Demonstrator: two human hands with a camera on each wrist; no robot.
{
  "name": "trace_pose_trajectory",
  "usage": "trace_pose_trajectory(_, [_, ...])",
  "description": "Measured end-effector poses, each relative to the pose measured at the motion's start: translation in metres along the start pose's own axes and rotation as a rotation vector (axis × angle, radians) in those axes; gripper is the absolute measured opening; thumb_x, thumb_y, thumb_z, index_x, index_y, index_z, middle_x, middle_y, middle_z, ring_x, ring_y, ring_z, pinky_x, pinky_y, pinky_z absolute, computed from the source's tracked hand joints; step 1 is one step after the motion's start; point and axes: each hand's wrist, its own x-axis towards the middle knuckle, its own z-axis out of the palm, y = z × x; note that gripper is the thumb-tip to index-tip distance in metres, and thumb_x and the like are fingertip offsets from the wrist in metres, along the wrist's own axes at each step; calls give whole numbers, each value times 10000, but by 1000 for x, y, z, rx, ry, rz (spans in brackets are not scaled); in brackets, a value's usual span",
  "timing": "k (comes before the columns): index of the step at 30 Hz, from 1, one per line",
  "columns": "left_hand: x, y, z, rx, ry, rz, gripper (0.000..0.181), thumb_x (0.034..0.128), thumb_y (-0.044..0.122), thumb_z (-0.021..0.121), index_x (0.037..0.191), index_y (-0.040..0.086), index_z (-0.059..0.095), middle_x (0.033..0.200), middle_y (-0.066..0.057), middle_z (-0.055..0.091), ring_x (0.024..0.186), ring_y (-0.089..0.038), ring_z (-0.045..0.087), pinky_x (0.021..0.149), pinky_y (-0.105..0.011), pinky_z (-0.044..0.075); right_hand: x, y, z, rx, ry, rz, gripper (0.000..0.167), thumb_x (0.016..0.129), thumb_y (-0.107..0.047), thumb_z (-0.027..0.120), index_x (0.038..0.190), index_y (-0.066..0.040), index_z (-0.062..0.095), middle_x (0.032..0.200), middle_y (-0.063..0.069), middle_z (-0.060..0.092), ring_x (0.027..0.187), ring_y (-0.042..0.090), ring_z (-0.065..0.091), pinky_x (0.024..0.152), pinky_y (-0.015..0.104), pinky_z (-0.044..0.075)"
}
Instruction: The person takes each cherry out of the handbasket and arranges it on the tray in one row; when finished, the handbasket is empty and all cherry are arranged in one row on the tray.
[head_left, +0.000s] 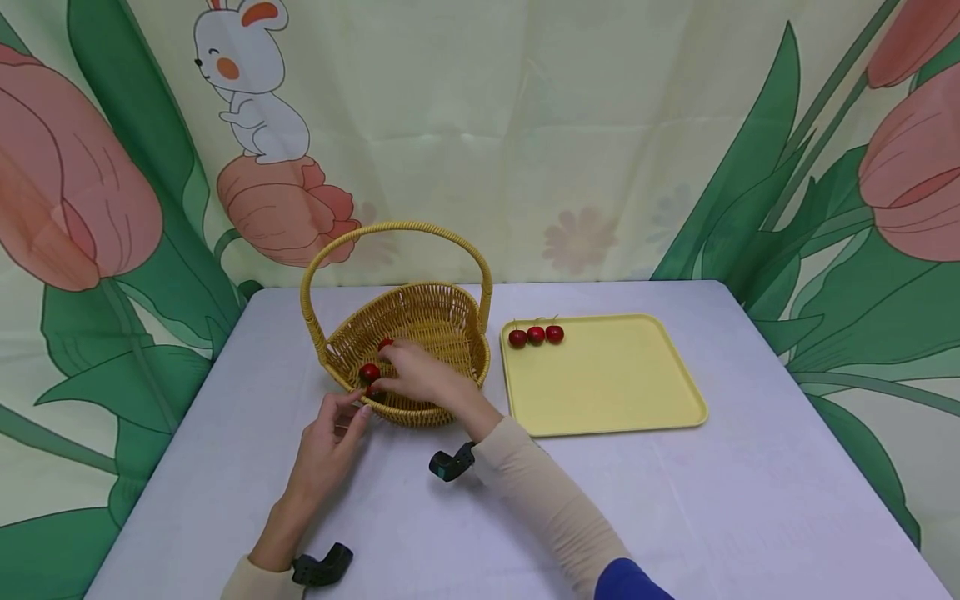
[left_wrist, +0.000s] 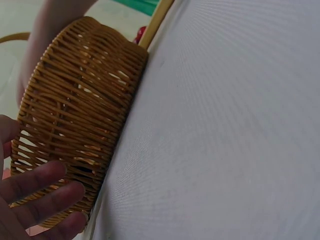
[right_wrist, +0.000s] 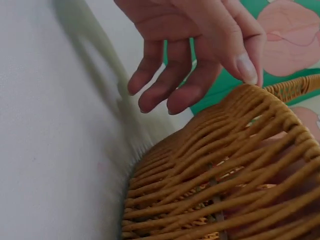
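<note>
some cherries (head_left: pixel 369 373) inside basket (head_left: pixel 408 418) beside right hand (head_left: pixel 416 372), its grip unclear, left hand (head_left: pixel 327 440) pinching rim (right_wrist: pixel 280 109)

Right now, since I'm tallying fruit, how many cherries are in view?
6: three near the far left corner of the yellow tray, three in the wicker basket by the right hand, which partly covers some; others may be hidden.

You have a rough, ridged wicker basket (head_left: pixel 442 317), smooth glossy cherries (head_left: pixel 536 335), a smooth plastic-looking tray (head_left: pixel 607 383) and matt cloth (head_left: pixel 757 500) underneath
</note>
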Motion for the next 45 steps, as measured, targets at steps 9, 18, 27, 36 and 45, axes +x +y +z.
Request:
trace_pose_trajectory(9, [1, 1, -1, -15, -6, -5, 326, 1028, 291, 576, 1285, 94, 538, 1030, -51, 710, 872, -129, 644, 723, -217, 546, -1, -1, 3, -43, -89, -25, 399, 973, -357, 655, 1259, -78, 650, 1198, 63, 667, 1001, 128, 623, 821, 225, 521])
trace_pose_trajectory(18, [0, -1, 0, -19, -6, 4, 304, 1024, 260, 586, 1278, 102, 536, 1028, -44, 712, 870, -106, 639, 718, -216, 545, 1, 2, 9, -28, -153, -105, 314, 984, -278, 652, 1269, -148, 658, 1214, 7, 669, 1094, 123, 628, 925, 225, 525])
trace_pose_trajectory(27, [0, -1, 0, -24, -15, -11, 320, 1027, 294, 577, 1283, 107, 533, 1032, -41, 711, 877, -127, 648, 727, -217, 547, 2, 2, 10, -24, -169, -92, 255, 984, -241, 654, 1219, -142, 664, 1168, 5, 668, 1065, 118, 621, 903, 219, 524])
trace_pose_trajectory(36, [0, -1, 1, -22, -12, -12, 318, 1029, 289, 572, 1283, 102, 534, 1026, -37, 707, 871, -129, 643, 724, -215, 545, -5, 1, 4, -24, -138, -81, 307, 987, -223, 649, 1279, -130, 650, 1233, 34, 643, 1094, 133, 623, 928, 229, 530])
trace_pose_trajectory(45, [0, 0, 0, -20, -9, -7, 326, 1026, 284, 579, 1285, 91, 535, 1028, -58, 713, 871, -141, 647, 727, -220, 547, -15, 2, -8, -18, -77, -86, 330, 977, -197, 661, 1300, -129, 640, 1269, 42, 627, 1137, 148, 602, 963, 236, 520])
